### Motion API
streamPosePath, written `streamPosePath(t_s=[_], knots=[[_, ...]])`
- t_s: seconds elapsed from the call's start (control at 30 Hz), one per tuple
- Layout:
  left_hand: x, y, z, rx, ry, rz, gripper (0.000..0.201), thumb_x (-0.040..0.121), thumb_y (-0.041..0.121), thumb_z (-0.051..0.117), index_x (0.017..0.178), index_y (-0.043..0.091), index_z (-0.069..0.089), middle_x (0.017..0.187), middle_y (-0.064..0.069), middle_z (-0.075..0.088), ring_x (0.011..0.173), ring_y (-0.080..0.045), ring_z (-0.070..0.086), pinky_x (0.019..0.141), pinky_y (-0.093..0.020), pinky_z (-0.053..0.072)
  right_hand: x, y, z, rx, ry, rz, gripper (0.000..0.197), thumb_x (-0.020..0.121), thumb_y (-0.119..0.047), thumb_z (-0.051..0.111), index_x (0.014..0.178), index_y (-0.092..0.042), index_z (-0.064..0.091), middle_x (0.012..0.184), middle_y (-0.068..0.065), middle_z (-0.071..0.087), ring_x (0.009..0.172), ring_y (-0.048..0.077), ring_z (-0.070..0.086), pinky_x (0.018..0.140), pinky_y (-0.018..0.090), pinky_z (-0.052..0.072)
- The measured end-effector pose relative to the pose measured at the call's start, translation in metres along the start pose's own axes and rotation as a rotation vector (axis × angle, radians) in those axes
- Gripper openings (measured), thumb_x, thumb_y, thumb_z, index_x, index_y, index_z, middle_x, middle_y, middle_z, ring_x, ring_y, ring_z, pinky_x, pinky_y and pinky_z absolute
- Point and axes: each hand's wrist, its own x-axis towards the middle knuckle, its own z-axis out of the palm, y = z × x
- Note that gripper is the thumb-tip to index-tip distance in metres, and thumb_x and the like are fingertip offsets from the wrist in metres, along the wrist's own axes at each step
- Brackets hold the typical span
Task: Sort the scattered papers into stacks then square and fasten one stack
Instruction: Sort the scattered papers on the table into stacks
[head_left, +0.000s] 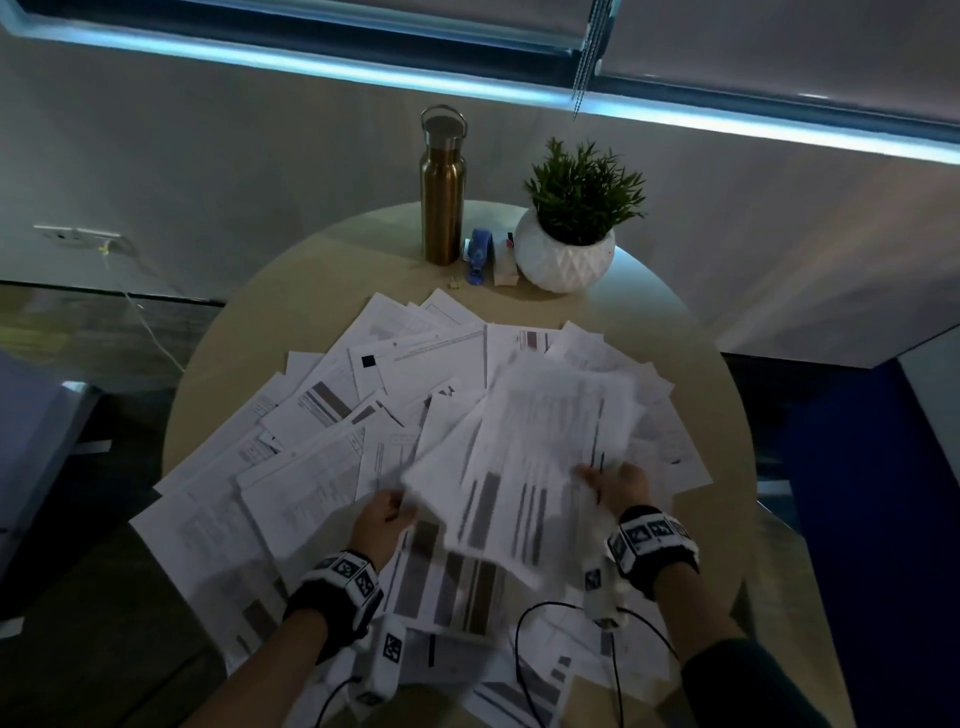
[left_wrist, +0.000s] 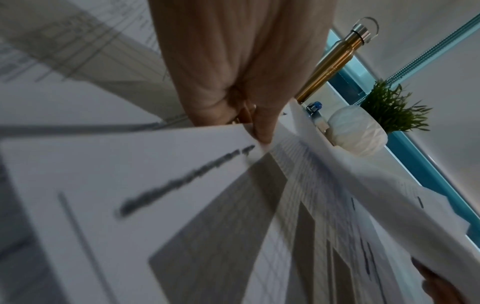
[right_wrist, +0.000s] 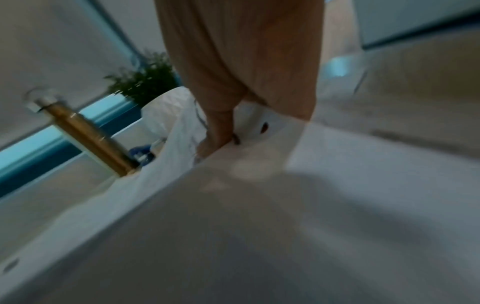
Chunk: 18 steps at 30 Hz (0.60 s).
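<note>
Dozens of scattered papers (head_left: 322, 415) cover the near half of a round tan table (head_left: 696, 374) set by a grey wall, with a brass bottle (head_left: 442, 202), blue stapler (head_left: 478, 254) and potted plant (head_left: 571, 223) at its far edge. Left hand (head_left: 384, 522) and right hand (head_left: 621, 486) each pinch a side of a blurred sheaf (head_left: 535, 457) held above the pile.

Left hand (head_left: 383, 521) and right hand (head_left: 618, 486) — both pinching, forearms forward.
</note>
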Motion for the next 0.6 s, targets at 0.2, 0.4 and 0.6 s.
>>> streamPosePath(t_s=[0.2,0.4,0.6], knots=[[0.003,0.022,-0.005,-0.127,-0.151,-0.157,0.061,0.089,0.055,0.044,0.129,0.01,0.052,0.127,-0.01,0.057,0.116,-0.027,0.053,0.103,-0.038,0.038,-0.024,0.015,0.016,-0.107,-0.045,-0.119,0.052,0.074,-0.045,0.073,0.094,0.003,0.066,0.094,0.02,0.066,0.089,0.031,0.063,0.077,0.037,0.05],[-0.011,0.029,0.017,0.083,-0.137,0.155,0.051,0.091,0.013,0.056,0.139,0.011,0.036,0.137,-0.006,0.047,0.128,-0.021,0.045,0.098,-0.023,0.032,-0.048,0.008,0.055,0.003,-0.122,-0.226,0.062,0.076,-0.026,0.075,0.124,-0.003,0.042,0.123,0.017,0.042,0.115,0.033,0.047,0.101,0.04,0.043],[-0.031,0.041,0.001,-0.146,-0.074,0.312,0.036,0.09,0.017,0.057,0.125,0.027,0.051,0.117,0.018,0.061,0.105,0.007,0.058,0.085,-0.005,0.044,-0.066,0.002,0.03,0.366,-0.126,-0.255,0.049,0.072,-0.01,0.079,0.115,-0.01,0.056,0.113,0.009,0.063,0.107,0.03,0.061,0.093,0.049,0.052]])
